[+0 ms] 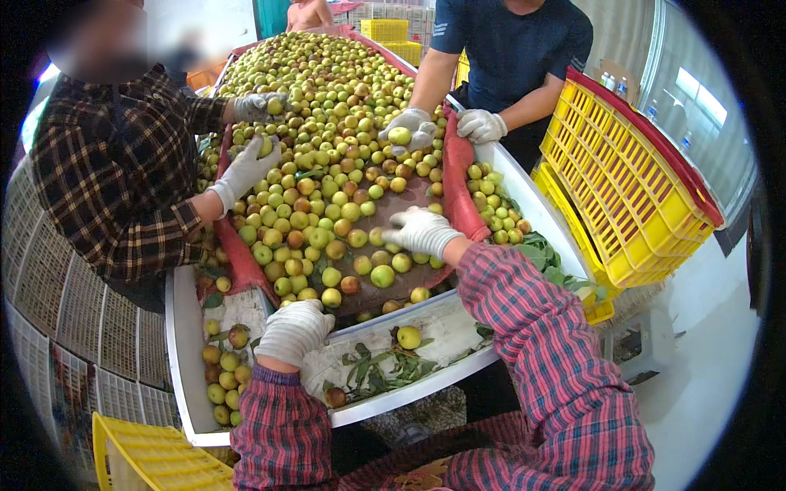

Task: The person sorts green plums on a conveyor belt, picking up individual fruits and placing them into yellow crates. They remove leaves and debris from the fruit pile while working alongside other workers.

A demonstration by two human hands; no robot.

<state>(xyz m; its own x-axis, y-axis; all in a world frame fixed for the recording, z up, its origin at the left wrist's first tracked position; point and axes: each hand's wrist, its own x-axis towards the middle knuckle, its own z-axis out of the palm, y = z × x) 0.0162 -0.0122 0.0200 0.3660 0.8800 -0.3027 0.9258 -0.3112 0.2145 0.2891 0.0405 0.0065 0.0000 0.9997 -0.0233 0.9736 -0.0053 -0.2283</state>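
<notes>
My right hand [425,232], in a white knit glove, reaches over the sorting table with its fingers apart. Its fingertips are close to a yellow-green fruit [376,236] on the brown bare patch [399,205] of the surface. Whether they touch it is unclear. My left hand [296,331], gloved the same way, is curled at the near inner rim [393,314]; its fingertips are hidden, so I cannot tell if it holds anything. Beyond both hands spreads a large heap of round, jujube-like green and reddish fruits [319,141].
A white outer trough [442,365] holds leaves [387,368] and fruits. Red cloth [459,178] lines the sides. Co-workers' gloved hands [410,130] [245,172] hold fruits on both sides. Yellow crates stand at right [626,184] and lower left [153,454].
</notes>
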